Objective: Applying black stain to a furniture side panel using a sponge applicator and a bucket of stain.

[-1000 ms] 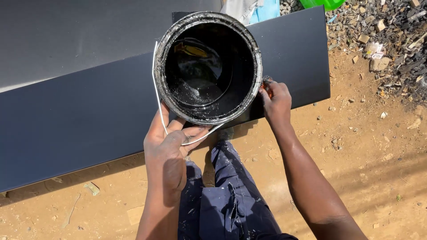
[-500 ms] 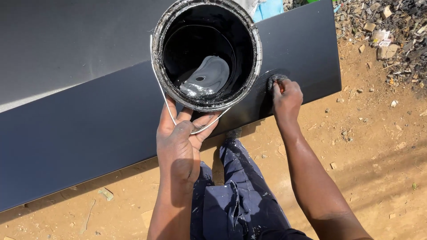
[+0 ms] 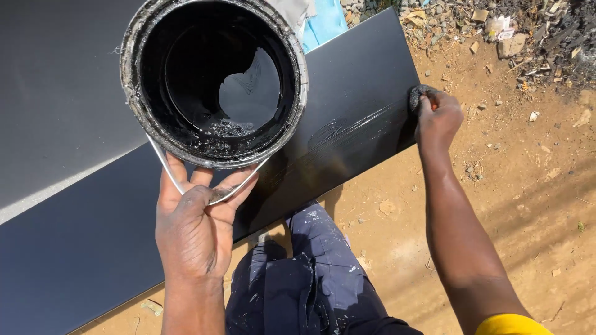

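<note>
My left hand (image 3: 195,226) holds up a round paint bucket (image 3: 214,80) by its underside, its wire handle looped over my fingers. Glossy black paint lines the inside of the bucket, with a pool at the bottom. My right hand (image 3: 437,118) presses a dark sponge (image 3: 417,96) against the right end of a long black-painted board (image 3: 81,248). A wet, shiny streak (image 3: 347,133) runs across the board from under the bucket to the sponge.
A second grey-black panel (image 3: 56,93) lies behind the board. My paint-spattered blue trousers (image 3: 304,285) show below. Bare brown dirt (image 3: 528,205) lies to the right, with rubble and litter (image 3: 528,31) at the top right. A blue-white cloth (image 3: 320,18) shows behind the bucket.
My right hand has slid the sponge rightward along the board to its end, leaving a wet streak. The bucket has tilted and moved closer to the camera, and the paint inside has shifted.
</note>
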